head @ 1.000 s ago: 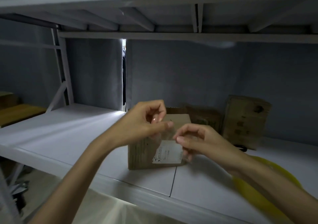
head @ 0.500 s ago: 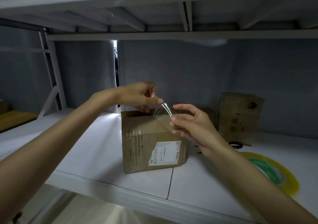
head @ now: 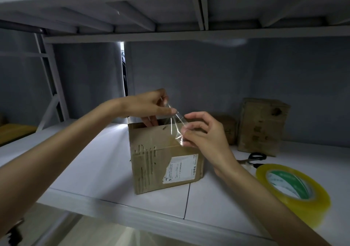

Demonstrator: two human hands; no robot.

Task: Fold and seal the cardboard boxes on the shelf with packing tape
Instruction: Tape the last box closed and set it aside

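A brown cardboard box (head: 151, 162) with a white label stands on the white shelf (head: 91, 170), its top open. Above its top edge a short strip of clear tape (head: 175, 122) is stretched and crumpled between my hands. My left hand (head: 149, 105) pinches the strip's upper end over the box opening. My right hand (head: 206, 132) pinches the lower end at the box's right top corner. A big roll of yellowish packing tape (head: 295, 189) lies flat on the shelf at the right.
Black-handled scissors (head: 253, 159) lie behind the tape roll. Two more worn cardboard boxes (head: 261, 126) stand against the grey back wall at the right. The shelf above (head: 170, 15) hangs low overhead. A yellowish item (head: 15, 132) lies far left.
My hands rose from in front of the box to its top edge and drew apart, stretching the clear tape strip. The view shifted, bringing the tape roll fully into sight.
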